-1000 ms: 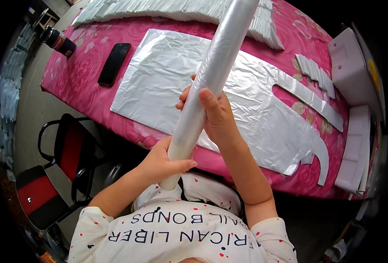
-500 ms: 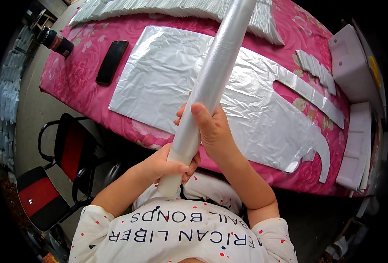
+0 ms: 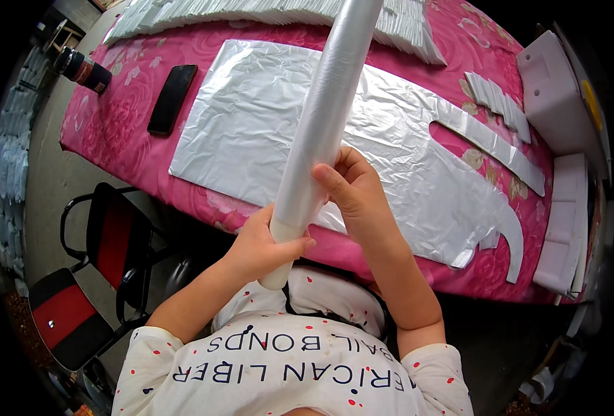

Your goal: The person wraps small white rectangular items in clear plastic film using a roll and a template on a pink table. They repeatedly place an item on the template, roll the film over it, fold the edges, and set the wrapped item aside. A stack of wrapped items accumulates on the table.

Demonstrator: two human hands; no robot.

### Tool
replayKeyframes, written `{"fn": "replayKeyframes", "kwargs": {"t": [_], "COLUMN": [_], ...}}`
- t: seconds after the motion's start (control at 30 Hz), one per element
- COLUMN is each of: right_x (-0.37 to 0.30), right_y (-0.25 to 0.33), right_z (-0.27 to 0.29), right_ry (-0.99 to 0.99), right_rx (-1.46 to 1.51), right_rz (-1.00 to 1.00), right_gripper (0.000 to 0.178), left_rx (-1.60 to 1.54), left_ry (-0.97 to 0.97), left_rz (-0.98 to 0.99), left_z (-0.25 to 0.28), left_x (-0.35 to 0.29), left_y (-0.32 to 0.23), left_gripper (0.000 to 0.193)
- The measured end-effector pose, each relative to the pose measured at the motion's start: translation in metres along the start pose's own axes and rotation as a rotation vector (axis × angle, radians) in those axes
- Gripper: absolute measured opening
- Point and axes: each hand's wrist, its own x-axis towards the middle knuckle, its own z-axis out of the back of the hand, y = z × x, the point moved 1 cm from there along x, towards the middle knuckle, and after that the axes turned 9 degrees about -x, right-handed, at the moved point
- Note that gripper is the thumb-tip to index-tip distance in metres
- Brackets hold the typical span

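Note:
A long roll of clear plastic film [image 3: 327, 90] is tilted up and away from me across the table, its upper end cut off by the picture's top edge. Around its lower end, where a pale core sticks out, my left hand [image 3: 269, 241] is closed. Higher up, my right hand [image 3: 359, 191] sits at the roll's right side, thumb pressed against the film and fingers curled. Whether it pinches a loose film edge I cannot tell. Beneath the roll, a flat silvery-white plastic vest bag [image 3: 244, 118] lies spread out, its handle strips [image 3: 490, 142] pointing right.
A pink flowered cloth [image 3: 116, 152] covers the table. On it lie a black phone [image 3: 172, 99], a dark jar [image 3: 83, 69], folded white bags [image 3: 217, 15] along the back and a small white bundle [image 3: 497, 104]. White foam boxes [image 3: 560, 104] stand right. Red-black chairs [image 3: 67, 315] stand left.
The roll has shifted slightly left. My right hand has slid off the roll's front to its right side, its fingers now curled there. My left hand still grips the lower end.

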Motion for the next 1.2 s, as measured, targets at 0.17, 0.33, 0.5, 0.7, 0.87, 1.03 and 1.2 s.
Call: {"fn": "replayKeyframes", "kwargs": {"t": [0.17,0.33,0.5,0.7,0.87,1.03,1.2], "right_x": [-0.008,-0.012,-0.015,-0.015,-0.014,-0.019,-0.016], "right_y": [0.001,0.003,0.002,-0.003,-0.009,-0.001,0.004], "right_z": [0.011,0.018,0.018,0.019,0.02,0.012,-0.003], "right_ry": [0.09,0.223,0.192,0.181,0.181,0.16,0.142], "right_rx": [-0.014,-0.037,-0.056,-0.064,-0.08,-0.124,-0.454], "right_rz": [-0.056,-0.165,-0.201,-0.181,-0.165,-0.151,-0.062], "right_gripper": [0.025,0.02,0.017,0.018,0.02,0.021,0.02], "left_rx": [-0.087,-0.226,-0.241,-0.291,-0.272,-0.251,-0.215], "left_ry": [-0.015,-0.022,-0.019,0.006,0.012,0.007,0.034], "left_rz": [0.035,0.084,0.076,0.078,0.076,0.111,0.208], "left_z": [0.001,0.004,0.003,0.003,0.005,0.006,0.004], "left_x": [-0.001,-0.002,-0.004,-0.003,-0.002,0.001,0.006], "left_y": [0.003,0.004,0.004,0.007,0.009,0.015,0.041], "left_gripper": [0.03,0.027,0.035,0.03,0.034,0.03,0.024]}}
